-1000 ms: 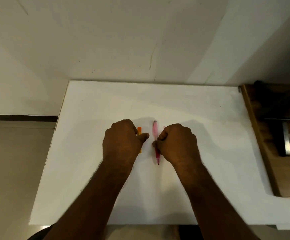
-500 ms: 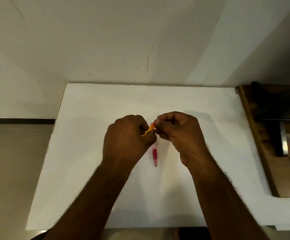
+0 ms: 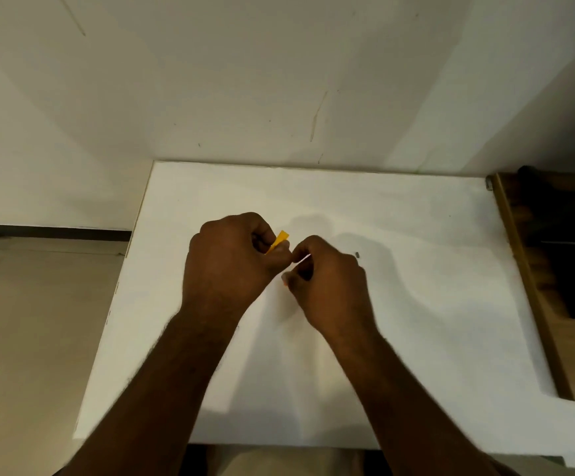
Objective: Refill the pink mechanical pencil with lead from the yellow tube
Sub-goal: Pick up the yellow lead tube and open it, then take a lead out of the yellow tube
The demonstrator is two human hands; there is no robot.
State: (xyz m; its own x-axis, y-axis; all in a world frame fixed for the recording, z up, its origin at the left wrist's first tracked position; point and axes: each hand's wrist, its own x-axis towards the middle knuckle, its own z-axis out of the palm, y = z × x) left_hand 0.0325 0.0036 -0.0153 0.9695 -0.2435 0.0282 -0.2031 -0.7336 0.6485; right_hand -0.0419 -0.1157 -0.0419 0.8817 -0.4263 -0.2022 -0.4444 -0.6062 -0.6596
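Observation:
My left hand (image 3: 234,266) is closed around the yellow lead tube (image 3: 280,239), whose upper end sticks out slanting up and to the right between thumb and fingers. My right hand (image 3: 330,290) sits right beside it, fingertips almost touching the left thumb. It is curled on the pink mechanical pencil (image 3: 302,260). Only a pale sliver of the pencil shows at the fingertips, plus a reddish bit lower down; the rest is hidden by the hand. Both hands hover over the middle of the white table (image 3: 416,304).
A tiny dark piece (image 3: 357,254) lies on the table just right of my right hand. A brown wooden unit (image 3: 533,297) with a metal part borders the table's right side. A white wall rises behind; the floor lies to the left.
The pink pencil no longer lies in view on the table; my right hand has dropped over it and closed. A small dark piece now lies to the right. The yellow tube stays in my left hand.

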